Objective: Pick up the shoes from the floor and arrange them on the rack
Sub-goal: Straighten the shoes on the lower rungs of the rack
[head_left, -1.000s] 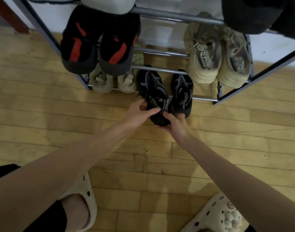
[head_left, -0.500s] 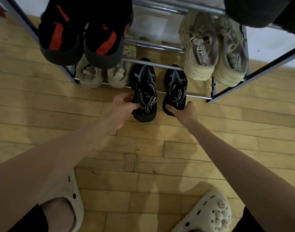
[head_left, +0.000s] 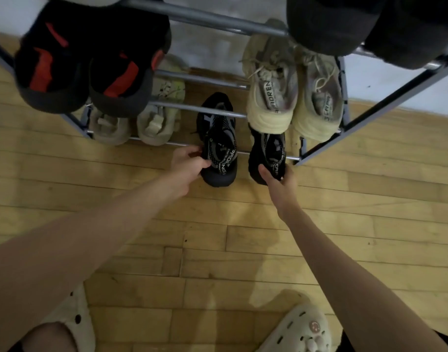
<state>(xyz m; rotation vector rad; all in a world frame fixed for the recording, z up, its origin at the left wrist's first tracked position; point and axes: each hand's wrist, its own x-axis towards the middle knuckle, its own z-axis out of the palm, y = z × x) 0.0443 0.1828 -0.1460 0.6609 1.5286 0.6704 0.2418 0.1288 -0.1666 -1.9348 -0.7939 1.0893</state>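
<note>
Black shoes with white letters sit on the lowest bars of the rack (head_left: pixel 385 97), in the middle of the frame. The left black shoe (head_left: pixel 217 138) has its heel sticking out past the front bar, over the wood floor (head_left: pixel 243 240). The left hand (head_left: pixel 189 165) grips the side of this shoe near the heel, with the fingers curled around its edge. The right black shoe (head_left: pixel 268 156) sits just beside it, with a small gap between the two. The right hand (head_left: pixel 278 181) holds this shoe at the heel, thumb on one side and fingers wrapped under the other side.

To the left on the same low bars sit two pale shoes (head_left: pixel 134 123). Just above the right black shoe, on the next bars up, is a pair of cream sneakers (head_left: pixel 291 97), and one cream heel covers the front of that black shoe. In the upper left of the frame is a pair of black and red shoes (head_left: pixel 85 72). In the upper right are dark shoes (head_left: pixel 345 24) on the top bars.

At the bottom of the frame, the person's feet wear white clogs (head_left: pixel 301 331) with holes in them
</note>
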